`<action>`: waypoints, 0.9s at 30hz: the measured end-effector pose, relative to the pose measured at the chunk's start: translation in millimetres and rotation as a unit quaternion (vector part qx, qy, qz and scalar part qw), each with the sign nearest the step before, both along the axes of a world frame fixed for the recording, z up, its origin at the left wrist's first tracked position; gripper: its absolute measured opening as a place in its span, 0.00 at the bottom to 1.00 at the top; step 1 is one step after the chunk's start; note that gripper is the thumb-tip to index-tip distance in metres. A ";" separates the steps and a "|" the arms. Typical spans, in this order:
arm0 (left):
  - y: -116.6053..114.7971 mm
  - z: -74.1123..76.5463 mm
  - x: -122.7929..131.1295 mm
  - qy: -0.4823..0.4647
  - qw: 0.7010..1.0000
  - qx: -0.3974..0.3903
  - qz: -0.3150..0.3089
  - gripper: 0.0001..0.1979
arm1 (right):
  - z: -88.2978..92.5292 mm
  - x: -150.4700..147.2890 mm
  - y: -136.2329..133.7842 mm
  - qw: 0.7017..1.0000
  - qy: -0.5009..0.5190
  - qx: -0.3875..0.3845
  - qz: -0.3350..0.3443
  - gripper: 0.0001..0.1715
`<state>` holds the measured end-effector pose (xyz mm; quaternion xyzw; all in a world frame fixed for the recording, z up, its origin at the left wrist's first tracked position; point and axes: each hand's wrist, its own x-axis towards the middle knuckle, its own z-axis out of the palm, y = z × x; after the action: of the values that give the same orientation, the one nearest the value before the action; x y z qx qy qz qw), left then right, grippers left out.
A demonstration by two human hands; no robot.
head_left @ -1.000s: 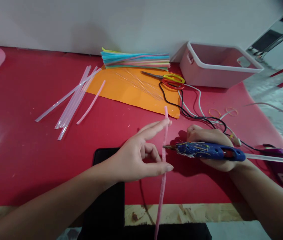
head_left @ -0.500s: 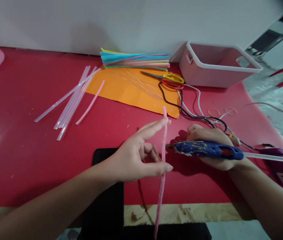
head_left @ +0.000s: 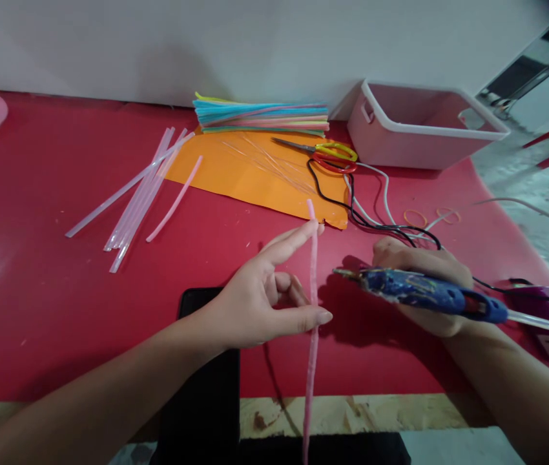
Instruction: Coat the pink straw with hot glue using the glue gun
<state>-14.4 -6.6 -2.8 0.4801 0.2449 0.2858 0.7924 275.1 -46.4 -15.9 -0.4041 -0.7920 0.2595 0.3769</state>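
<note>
My left hand point(head_left: 274, 294) grips a long pink pipe cleaner point(head_left: 313, 271) between thumb and fingers, upright in view, its lower end running past the table's front edge. In my right hand point(head_left: 422, 271) is a blue hot glue gun point(head_left: 434, 292) with a worn, glue-streaked body. Its nozzle points left, a short gap away from the pipe cleaner. A clear glue stick point(head_left: 543, 321) sticks out of the gun's back end. On the red table lie several clear glue sticks point(head_left: 139, 197) and a shorter pink pipe cleaner point(head_left: 175, 199).
Scissors point(head_left: 335, 152) and thin clear strands rest on an orange sheet point(head_left: 255, 174), below a bundle of coloured pipe cleaners point(head_left: 262, 116). A pink bin point(head_left: 400, 142) stands at back right. Cords point(head_left: 376, 225) trail toward a purple power strip point(head_left: 546, 323). A black flat object point(head_left: 201, 387) lies near the front edge.
The glue gun has moved right, away from the pipe cleaner, and its nozzle has tipped slightly up. My left hand has shifted a little left with the pipe cleaner.
</note>
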 end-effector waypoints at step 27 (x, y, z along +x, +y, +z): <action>-1.3 -0.1 1.8 0.006 1.000 -0.010 -0.016 0.56 | 4.0 -13.9 3.2 0.997 -0.017 0.046 0.056 0.11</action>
<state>-12.7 -7.9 -3.0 0.4776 0.2454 0.2677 0.8000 261.1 -43.2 -11.9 -0.3455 -0.8307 0.2371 0.3666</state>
